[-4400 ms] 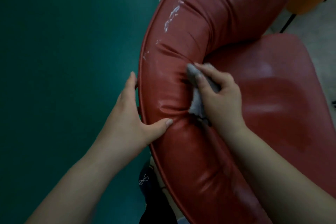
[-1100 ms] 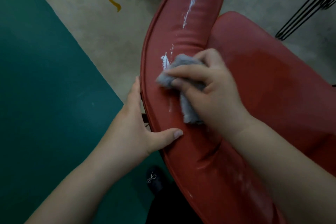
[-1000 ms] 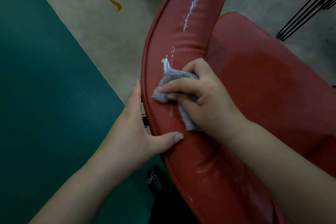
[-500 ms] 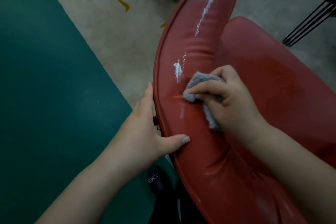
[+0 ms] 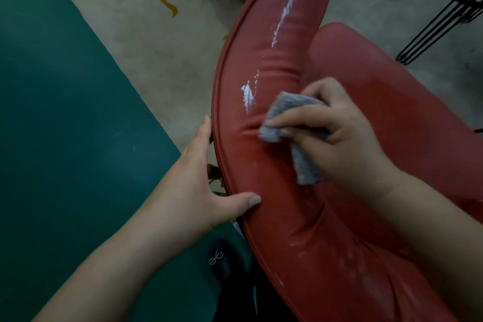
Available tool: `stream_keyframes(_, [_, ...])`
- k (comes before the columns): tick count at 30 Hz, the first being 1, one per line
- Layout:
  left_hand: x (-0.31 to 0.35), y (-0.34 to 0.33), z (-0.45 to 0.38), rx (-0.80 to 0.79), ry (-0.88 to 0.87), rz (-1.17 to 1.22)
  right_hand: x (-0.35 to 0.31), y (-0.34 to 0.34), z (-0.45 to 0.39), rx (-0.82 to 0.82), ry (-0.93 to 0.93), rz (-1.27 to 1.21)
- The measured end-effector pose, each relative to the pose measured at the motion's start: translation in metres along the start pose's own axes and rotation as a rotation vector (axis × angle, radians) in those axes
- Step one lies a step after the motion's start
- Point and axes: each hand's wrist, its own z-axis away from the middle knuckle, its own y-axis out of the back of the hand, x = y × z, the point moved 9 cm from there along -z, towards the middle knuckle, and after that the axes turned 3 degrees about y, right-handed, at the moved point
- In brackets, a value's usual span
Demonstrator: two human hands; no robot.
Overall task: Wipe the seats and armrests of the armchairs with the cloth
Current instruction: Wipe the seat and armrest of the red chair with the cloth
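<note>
The curved, padded armrest of the red leatherette armchair (image 5: 264, 154) has a smooth, slightly glossy skin that puckers into short creases at its bend, with raised piping along its outer edge. A broken line of white, chalky residue (image 5: 287, 8) runs along the armrest's far stretch, ending in a thicker smear (image 5: 247, 95) just beyond the creases. The small grey fuzzy cloth (image 5: 290, 123), folded into a wad, is pressed onto the armrest at the creases, one end hanging loose below. The right hand (image 5: 339, 136) is closed around it, fingers curled over the top. The left hand (image 5: 198, 191) clasps the armrest's outer edge, thumb on top, fingers behind the piping. The flat red seat (image 5: 392, 91) lies inside the armrest's curve.
</note>
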Motion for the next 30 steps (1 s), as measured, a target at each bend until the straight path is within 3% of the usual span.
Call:
stream_keyframes(2, [0.001,0.0,-0.003,0.001,-0.009,0.006,-0.022,-0.023,-0.001,-0.097,0.123,-0.047])
stream_keyframes(4, [0.004,0.003,-0.003,0.015,-0.009,0.001,-0.015,-0.03,0.007,-0.157,0.097,-0.059])
stream_keyframes(8, [0.01,0.009,-0.003,0.038,0.003,-0.011,0.026,0.0,0.015,-0.05,-0.098,-0.054])
stream_keyframes(11, [0.01,0.012,-0.01,0.06,-0.006,0.006,0.009,-0.005,-0.007,0.031,-0.013,-0.091])
stream_keyframes(14, [0.01,0.015,-0.016,0.079,-0.005,0.006,-0.003,-0.024,-0.017,-0.013,0.078,-0.102])
stream_keyframes(20, [0.011,0.019,-0.024,0.092,0.002,0.01,0.037,0.003,-0.008,0.188,-0.148,-0.096])
stream_keyframes(22, [0.013,0.017,-0.028,0.095,-0.025,-0.006,0.019,-0.001,-0.032,0.241,-0.064,-0.103])
stream_keyframes(26, [0.011,0.015,-0.034,0.126,-0.026,-0.013,-0.007,-0.026,-0.056,0.117,0.125,-0.043])
stream_keyframes(30, [0.015,0.019,-0.037,0.144,-0.01,-0.027,0.046,0.006,-0.034,0.205,-0.126,-0.038])
